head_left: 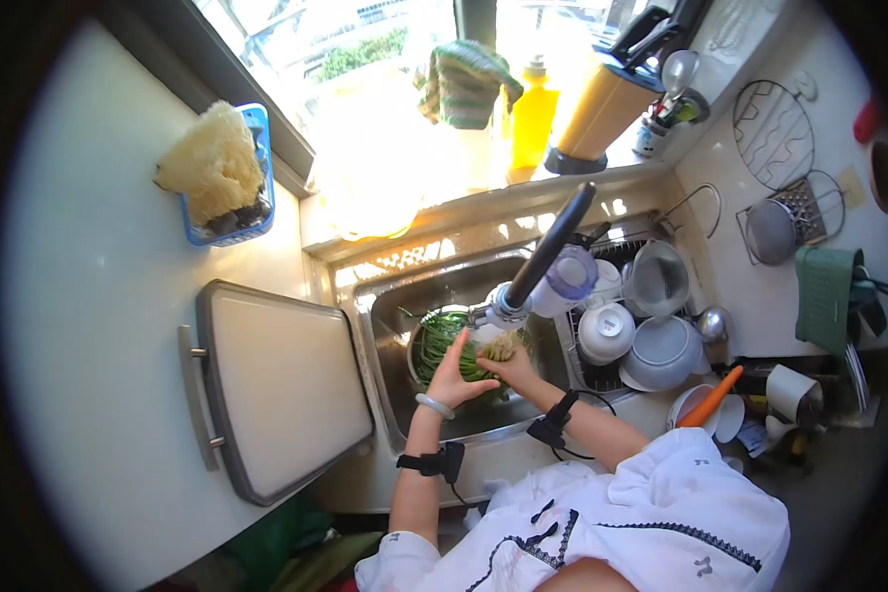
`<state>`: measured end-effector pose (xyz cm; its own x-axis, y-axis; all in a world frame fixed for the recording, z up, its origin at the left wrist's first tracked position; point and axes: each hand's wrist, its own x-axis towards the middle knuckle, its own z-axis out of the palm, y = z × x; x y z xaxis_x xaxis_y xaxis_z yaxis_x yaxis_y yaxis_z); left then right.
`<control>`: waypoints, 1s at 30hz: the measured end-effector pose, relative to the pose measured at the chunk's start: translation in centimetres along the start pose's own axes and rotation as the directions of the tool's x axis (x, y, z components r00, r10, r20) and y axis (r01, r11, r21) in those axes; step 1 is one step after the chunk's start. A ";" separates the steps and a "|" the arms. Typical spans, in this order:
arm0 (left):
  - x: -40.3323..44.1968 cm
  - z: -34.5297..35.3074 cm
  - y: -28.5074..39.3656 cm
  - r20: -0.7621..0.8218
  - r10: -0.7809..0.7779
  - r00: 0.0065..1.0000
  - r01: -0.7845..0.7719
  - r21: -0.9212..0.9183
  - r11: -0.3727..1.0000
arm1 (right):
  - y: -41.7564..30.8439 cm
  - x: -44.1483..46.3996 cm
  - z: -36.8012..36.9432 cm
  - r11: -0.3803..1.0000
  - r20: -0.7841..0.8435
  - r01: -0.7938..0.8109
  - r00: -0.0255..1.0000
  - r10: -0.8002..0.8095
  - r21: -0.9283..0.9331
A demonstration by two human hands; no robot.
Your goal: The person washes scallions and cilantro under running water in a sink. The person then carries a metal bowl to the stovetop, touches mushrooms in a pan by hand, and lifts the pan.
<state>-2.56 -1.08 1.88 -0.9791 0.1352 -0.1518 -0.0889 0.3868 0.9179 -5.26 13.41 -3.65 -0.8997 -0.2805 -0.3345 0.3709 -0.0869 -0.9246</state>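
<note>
Long green vegetables (440,347) lie in a round bowl inside the metal sink (390,409), under the tap (498,308). My left hand (452,377), with a pale bangle at the wrist, is over the greens with its fingers spread and nothing gripped. Close to its right, my right hand (511,367) has its fingers closed round a bunch of greens with pale, stringy ends (500,345). Both hands are below the tap's spout. Part of the bowl is hidden by my hands.
A rack of bowls (661,350) stands right of the sink. To the left lie a cutting board (286,390) and a blue basket (259,222). A yellow bottle (533,118) and a knife block (602,109) stand on the windowsill.
</note>
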 end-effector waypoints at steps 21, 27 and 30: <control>4.5 3.5 3.8 -0.180 -0.124 0.976 0.019 -0.495 0.869 | -5.0 1.9 -2.8 0.922 0.259 0.363 0.911 -0.320 -0.139; 5.4 0.2 -1.5 -0.316 -0.335 0.887 -0.113 -0.855 0.507 | -6.4 -0.4 -5.0 0.821 0.166 0.434 0.901 -0.401 -0.371; 4.9 -0.5 1.4 -0.258 -0.374 0.891 -0.065 -0.886 0.459 | -4.1 0.6 -6.1 0.903 0.227 0.399 0.905 -0.360 -0.157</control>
<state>-7.62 -0.36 2.58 -0.8864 -0.2598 -0.3833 -0.1396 -0.6394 0.7561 -8.71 19.40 -1.17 -0.8954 -0.4395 0.0717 -0.0601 -0.0402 -0.9974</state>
